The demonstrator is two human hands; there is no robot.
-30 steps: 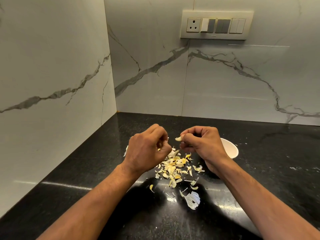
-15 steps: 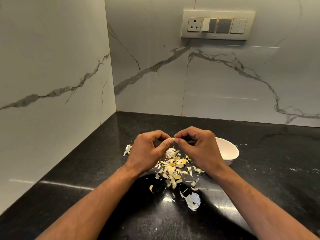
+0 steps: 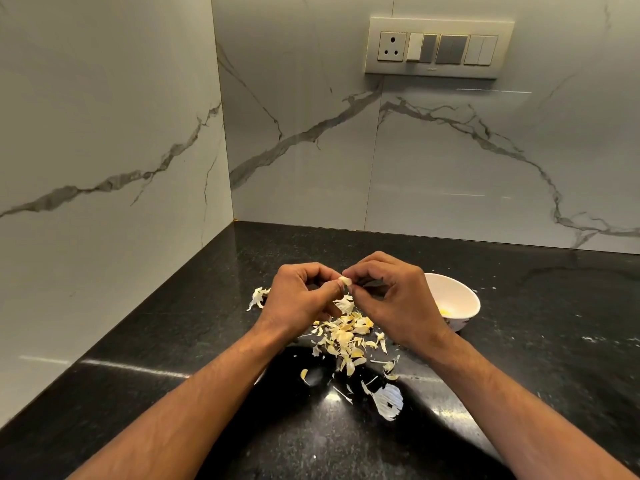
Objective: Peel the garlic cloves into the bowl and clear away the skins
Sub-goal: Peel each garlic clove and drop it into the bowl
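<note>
Two grips: I see both hands raised over the bench, fingertips meeting on one garlic clove (image 3: 344, 280).
Left grip: left hand (image 3: 300, 295) has fingers curled, with the thumb tip pressed against the clove from below.
Right grip: right hand (image 3: 391, 299) pinches the same clove from the other side, fingers curled inward.
Clove position: held in the air between the two hands, above the far edge of the skin pile; I cannot tell how much skin is left on it.
Skins: a loose pile of skins (image 3: 343, 336) lies on the bench directly under and nearer than the hands, with stray flakes spreading towards me.
Outlying pieces: one white scrap (image 3: 257, 297) lies just left of the left hand; a larger papery piece (image 3: 389, 403) lies apart at the near side.
Bowl: white bowl (image 3: 460, 299) stands on the bench just right of the right hand, partly hidden by it; something yellow shows inside.
Bench: black polished stone bench (image 3: 554, 323), set in a corner.
Walls: marble-look wall tiles (image 3: 104, 133); switch plate (image 3: 438, 46) on the back wall.
</note>
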